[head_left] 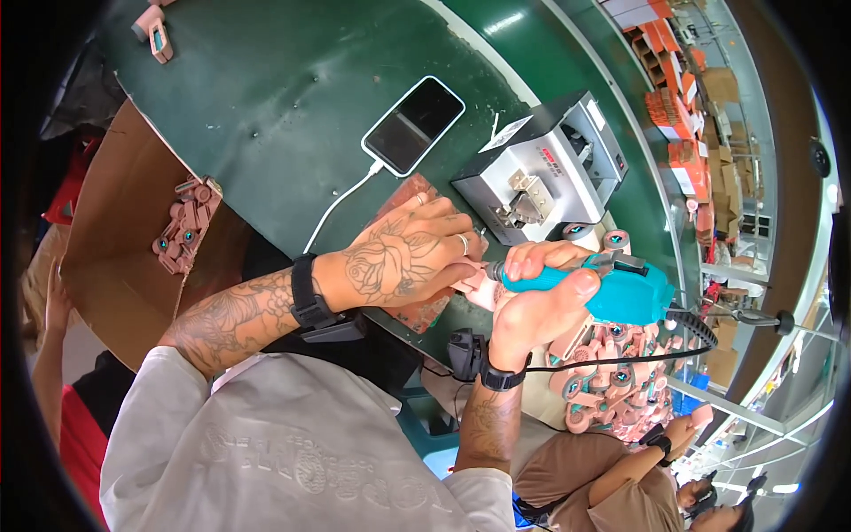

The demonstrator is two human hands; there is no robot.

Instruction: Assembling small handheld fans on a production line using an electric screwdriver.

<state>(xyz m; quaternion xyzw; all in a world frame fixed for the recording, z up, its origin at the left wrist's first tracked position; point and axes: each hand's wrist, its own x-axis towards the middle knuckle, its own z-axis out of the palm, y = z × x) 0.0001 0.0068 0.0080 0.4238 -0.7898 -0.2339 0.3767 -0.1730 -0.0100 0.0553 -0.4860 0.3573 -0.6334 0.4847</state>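
Pink piece (481, 290): right between the two hands, at the near edge of the bench (266, 89), mostly buried under fingers so good luck seeing details.
Left hand (403, 253): curled pretty much closed, thumb and fingertips pinching the piece over a worn reddish board (427, 316).
Right hand (545, 301): wrapped snug around the driver, no gap to speak of.
Driver (634, 291): teal, lying nearly sideways, nose pointed at the piece. Can't tell if the bit is actually touching.
Progress: I'd call this one mid-job, since the driver's lined up and the piece hasn't been let go. No clue how many screws are in.
Pink pile (616, 381): big heap off to the right, teal bits showing.
Cardboard box (115, 230): on the left, with a smaller batch of similar pieces inside. Which lot is finished? Honestly can't say.
Phone (414, 126): plugged in, flat on the bench past the left hand.
Grey machine (550, 177): just beyond the driver.
Loose pink part (158, 37): way out at the far left corner, waiting or done, can't tell.
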